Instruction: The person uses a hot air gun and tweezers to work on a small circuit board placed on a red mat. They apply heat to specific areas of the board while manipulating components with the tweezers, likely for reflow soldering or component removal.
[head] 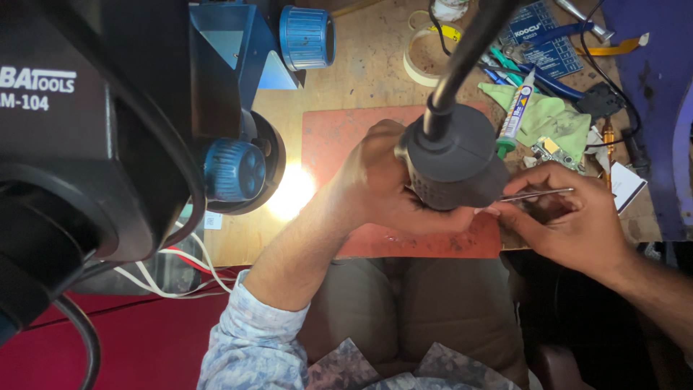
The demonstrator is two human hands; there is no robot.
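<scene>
Cluttered wooden worktop carries one red mat. Left hand grips one black hot-air handle; right hand pinches one slim silver tweezers.

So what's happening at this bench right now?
A person sits at a cluttered wooden workbench, hands over a red work mat. The left hand grips a black, bulky hot-air handpiece with a black hose rising from it. The right hand pinches thin metal tweezers, tips pointing toward the handpiece. A black microscope stands left.
</scene>
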